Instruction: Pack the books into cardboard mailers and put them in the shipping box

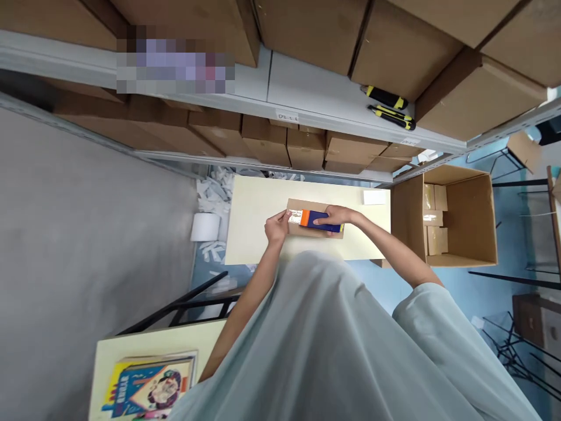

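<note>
A small flat cardboard box (315,233) lies on the cream-coloured table in front of me. My right hand (336,216) is wrapped round a dark blue and orange tape dispenser (305,218), held low over the box. Between the dispenser and the box's left end runs a shiny strip of clear tape (294,217). My left hand (276,226) is closed at that end, its fingertips pinched on the end of the tape and against the box edge. Whether dispenser and box touch cannot be told from above.
A white paper stack (374,197) lies at the table's (254,219) back right. To the right stands an open carton (467,216) with small boxes inside. A shelf (307,79) above holds cartons and two utility knives (390,107). Books (151,386) lie at lower left; a white roll (205,227) stands left.
</note>
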Available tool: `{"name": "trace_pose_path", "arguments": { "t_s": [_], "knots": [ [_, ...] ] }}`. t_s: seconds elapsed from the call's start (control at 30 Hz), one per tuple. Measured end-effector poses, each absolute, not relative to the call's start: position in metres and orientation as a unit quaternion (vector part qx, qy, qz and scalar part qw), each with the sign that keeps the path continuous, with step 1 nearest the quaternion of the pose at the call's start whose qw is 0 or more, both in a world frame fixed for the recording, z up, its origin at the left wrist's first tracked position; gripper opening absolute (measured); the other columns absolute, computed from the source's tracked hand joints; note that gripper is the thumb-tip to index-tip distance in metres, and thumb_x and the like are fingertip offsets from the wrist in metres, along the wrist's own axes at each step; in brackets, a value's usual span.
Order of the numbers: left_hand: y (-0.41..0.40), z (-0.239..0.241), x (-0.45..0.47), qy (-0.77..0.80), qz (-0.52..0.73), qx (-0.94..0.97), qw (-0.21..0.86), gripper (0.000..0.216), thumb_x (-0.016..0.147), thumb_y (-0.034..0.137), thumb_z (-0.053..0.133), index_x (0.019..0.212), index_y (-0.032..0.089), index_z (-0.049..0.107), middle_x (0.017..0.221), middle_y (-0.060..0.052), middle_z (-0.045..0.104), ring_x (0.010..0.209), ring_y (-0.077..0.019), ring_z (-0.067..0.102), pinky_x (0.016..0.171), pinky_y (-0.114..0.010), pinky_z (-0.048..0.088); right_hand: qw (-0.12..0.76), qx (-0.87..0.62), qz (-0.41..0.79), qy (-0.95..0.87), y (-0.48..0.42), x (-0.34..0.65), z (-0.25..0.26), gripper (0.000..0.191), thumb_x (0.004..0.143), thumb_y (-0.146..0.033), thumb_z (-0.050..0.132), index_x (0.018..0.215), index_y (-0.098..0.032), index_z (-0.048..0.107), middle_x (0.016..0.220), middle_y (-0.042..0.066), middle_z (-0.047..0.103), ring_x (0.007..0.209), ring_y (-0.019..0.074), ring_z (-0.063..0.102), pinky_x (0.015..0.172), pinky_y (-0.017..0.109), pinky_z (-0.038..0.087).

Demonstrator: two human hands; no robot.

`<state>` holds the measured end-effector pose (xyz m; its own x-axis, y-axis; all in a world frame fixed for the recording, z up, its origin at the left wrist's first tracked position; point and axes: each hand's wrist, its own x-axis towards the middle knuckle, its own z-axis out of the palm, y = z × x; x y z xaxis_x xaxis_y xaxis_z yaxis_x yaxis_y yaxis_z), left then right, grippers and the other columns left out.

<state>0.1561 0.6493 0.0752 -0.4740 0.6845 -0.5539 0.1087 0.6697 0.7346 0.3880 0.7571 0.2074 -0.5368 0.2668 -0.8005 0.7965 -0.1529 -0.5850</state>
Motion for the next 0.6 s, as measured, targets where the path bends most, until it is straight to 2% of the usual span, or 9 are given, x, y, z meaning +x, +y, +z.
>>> {"name": "trace_pose_path", "arguments": {
  "t_s": [0.2, 0.33, 0.6],
  "knots": [
    [0.655, 0.069, 0.160, 0.810, 0.318, 0.251, 0.423, 0.046, 0.091, 0.039, 0.077, 0.127, 0.010, 0.081, 0.108, -0.009, 0.086, 0.111, -0.0261, 0.078, 0.107, -0.038, 0.061, 0.224, 0.452, -0.671, 0.544, 0.756, 0.494, 0.223, 0.080, 0.067, -0.092, 0.083, 0.077, -0.013, 0.072, 0.069, 0.010, 0.079, 0.061, 0.0182, 0.075, 0.061, 0.024, 0.059],
    [0.656, 0.067, 0.165, 0.815, 0.339, 0.241, 0.403, 0.040, 0.091, 0.032, 0.077, 0.123, 0.009, 0.082, 0.105, -0.007, 0.086, 0.109, -0.0250, 0.078, 0.109, -0.039, 0.061, 0.211, 0.474, -0.675, 0.525, 0.752, 0.558, 0.227, 0.082, 0.064, -0.093, 0.084, 0.078, -0.013, 0.074, 0.073, 0.012, 0.081, 0.065, 0.0209, 0.078, 0.064, 0.027, 0.062],
    [0.660, 0.072, 0.170, 0.826, 0.345, 0.228, 0.383, 0.034, 0.090, 0.023, 0.077, 0.118, 0.006, 0.082, 0.103, -0.007, 0.085, 0.106, -0.0220, 0.078, 0.108, -0.038, 0.061, 0.231, 0.483, -0.668, 0.517, 0.760, 0.569, 0.197, 0.081, 0.065, -0.090, 0.087, 0.078, -0.011, 0.074, 0.073, 0.013, 0.081, 0.066, 0.0200, 0.078, 0.066, 0.026, 0.062]
  ]
}}
